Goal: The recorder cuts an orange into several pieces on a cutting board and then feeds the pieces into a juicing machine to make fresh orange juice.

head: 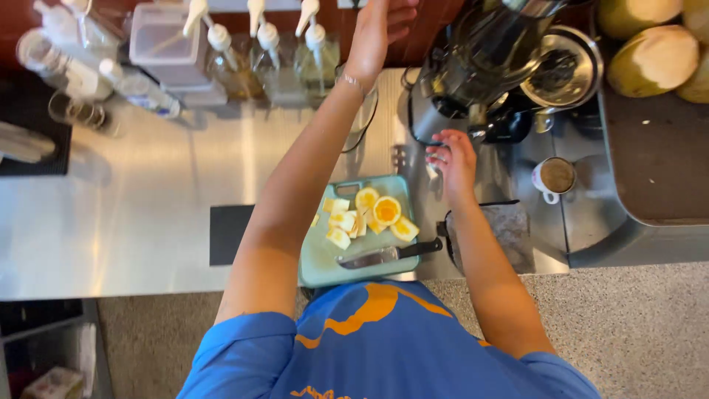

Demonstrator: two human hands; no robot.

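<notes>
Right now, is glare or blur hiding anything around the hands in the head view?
Head view: strong glare streaks the steel counter; the left hand is cut off at the top edge, the right hand slightly motion-blurred by the dark juicer; cutting board and knife read clearly.

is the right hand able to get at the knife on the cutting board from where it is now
Probably yes. The right hand hovers empty near the juicer, just beyond the teal cutting board. The knife lies on the board's near edge, its black handle pointing toward that side, with nothing lying over it or between it and the hand.
</notes>
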